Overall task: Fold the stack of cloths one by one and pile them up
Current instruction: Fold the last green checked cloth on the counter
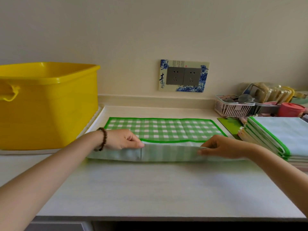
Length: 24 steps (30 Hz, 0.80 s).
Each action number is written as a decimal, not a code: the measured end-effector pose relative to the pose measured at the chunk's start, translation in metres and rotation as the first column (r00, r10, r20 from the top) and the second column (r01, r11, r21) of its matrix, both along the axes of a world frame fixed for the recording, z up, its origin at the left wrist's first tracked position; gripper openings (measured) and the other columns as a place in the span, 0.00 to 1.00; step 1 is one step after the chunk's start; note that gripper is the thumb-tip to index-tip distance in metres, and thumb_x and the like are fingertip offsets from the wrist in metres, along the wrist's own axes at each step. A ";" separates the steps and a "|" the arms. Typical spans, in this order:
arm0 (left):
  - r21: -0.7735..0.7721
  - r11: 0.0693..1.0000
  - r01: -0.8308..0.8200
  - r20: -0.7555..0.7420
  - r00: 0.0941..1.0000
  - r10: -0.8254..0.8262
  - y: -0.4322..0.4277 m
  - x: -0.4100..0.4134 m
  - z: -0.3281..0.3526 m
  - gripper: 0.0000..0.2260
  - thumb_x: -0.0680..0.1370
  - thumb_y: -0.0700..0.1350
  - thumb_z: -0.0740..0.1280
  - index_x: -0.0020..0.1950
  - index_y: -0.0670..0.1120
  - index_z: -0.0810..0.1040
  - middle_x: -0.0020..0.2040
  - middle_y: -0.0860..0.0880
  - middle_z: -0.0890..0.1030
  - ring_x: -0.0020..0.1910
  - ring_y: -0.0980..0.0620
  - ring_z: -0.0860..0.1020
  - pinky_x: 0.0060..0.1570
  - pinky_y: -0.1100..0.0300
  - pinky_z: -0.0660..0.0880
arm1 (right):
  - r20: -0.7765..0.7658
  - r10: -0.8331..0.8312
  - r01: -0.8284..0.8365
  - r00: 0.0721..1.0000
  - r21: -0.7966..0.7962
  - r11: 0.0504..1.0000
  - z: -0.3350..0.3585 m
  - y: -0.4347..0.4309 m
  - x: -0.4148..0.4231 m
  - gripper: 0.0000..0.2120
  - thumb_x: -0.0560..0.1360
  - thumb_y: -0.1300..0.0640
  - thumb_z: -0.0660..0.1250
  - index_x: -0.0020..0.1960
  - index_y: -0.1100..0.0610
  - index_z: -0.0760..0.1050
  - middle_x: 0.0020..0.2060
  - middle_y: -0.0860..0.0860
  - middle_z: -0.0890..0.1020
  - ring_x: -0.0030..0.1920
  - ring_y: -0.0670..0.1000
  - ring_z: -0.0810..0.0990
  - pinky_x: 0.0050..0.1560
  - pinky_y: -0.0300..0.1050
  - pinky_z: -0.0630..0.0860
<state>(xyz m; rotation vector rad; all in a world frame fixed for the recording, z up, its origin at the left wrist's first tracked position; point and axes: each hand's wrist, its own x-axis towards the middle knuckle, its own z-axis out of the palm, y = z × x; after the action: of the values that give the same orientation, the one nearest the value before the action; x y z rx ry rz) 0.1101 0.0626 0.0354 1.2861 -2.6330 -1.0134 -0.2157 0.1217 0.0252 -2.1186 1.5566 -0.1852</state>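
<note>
A green-and-white checked cloth (164,129) with a green border lies spread on the white counter. Its near part is lifted and turned over, showing the pale underside. My left hand (123,139) pinches the folded near edge at the left. At the right end of the same fold my right hand (221,145) pinches the edge. A stack of cloths (280,137) with green-edged pale cloths on top sits at the right, just beyond my right hand.
A large yellow tub (48,104) stands on a white tray at the left. A pink basket (233,107) and assorted containers crowd the back right corner. A wall socket plate (183,75) is behind. The counter's front edge (166,218) runs below.
</note>
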 end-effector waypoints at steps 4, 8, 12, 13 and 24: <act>0.082 0.996 0.044 0.111 0.992 -0.053 0.007 -0.005 0.023 0.11 0.78 0.51 0.61 0.40 0.52 0.80 0.33 0.62 0.55 0.32 0.69 0.54 0.53 0.69 0.65 | -0.004 0.050 -0.049 0.999 0.121 0.991 0.019 0.005 -0.002 0.19 0.72 0.40 0.64 0.32 0.53 0.72 0.27 0.46 0.64 0.29 0.45 0.60 0.31 0.35 0.59; -0.018 1.000 -0.020 0.171 0.985 0.023 -0.002 -0.008 0.030 0.15 0.73 0.58 0.67 0.30 0.52 0.80 0.26 0.64 0.62 0.25 0.63 0.67 0.38 0.68 0.64 | 0.043 0.037 -0.044 0.998 0.164 0.985 0.034 0.001 0.001 0.11 0.71 0.43 0.69 0.40 0.51 0.80 0.24 0.44 0.69 0.27 0.42 0.62 0.29 0.27 0.61; -0.201 0.973 -0.114 0.092 0.987 0.135 -0.017 -0.006 0.025 0.17 0.71 0.61 0.69 0.35 0.48 0.82 0.27 0.56 0.71 0.28 0.57 0.66 0.33 0.64 0.64 | 0.032 -0.006 0.004 0.999 0.032 0.999 0.043 -0.017 0.001 0.09 0.69 0.45 0.71 0.37 0.49 0.81 0.26 0.43 0.77 0.28 0.39 0.69 0.35 0.29 0.66; -0.232 0.962 -0.142 0.056 0.986 0.159 -0.020 -0.006 0.024 0.17 0.71 0.61 0.69 0.36 0.47 0.83 0.29 0.56 0.74 0.29 0.56 0.69 0.35 0.63 0.68 | -0.001 -0.015 0.015 1.000 -0.030 0.999 0.045 -0.023 -0.001 0.09 0.68 0.43 0.71 0.38 0.48 0.82 0.29 0.44 0.80 0.30 0.39 0.72 0.38 0.32 0.69; -0.729 0.673 -0.121 -0.086 0.993 0.085 -0.008 -0.039 0.000 0.16 0.80 0.54 0.58 0.68 0.56 0.72 0.68 0.55 0.72 0.68 0.55 0.67 0.68 0.61 0.60 | 0.017 -0.153 0.152 0.988 -0.262 0.953 0.029 -0.094 0.008 0.05 0.71 0.51 0.72 0.43 0.51 0.83 0.37 0.44 0.83 0.36 0.42 0.78 0.42 0.33 0.74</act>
<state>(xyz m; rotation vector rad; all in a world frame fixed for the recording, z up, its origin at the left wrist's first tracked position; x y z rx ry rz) 0.0708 0.0545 0.0351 1.1374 -2.4404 0.0907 -0.2073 0.0275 0.0538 -2.1931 1.7832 -0.4651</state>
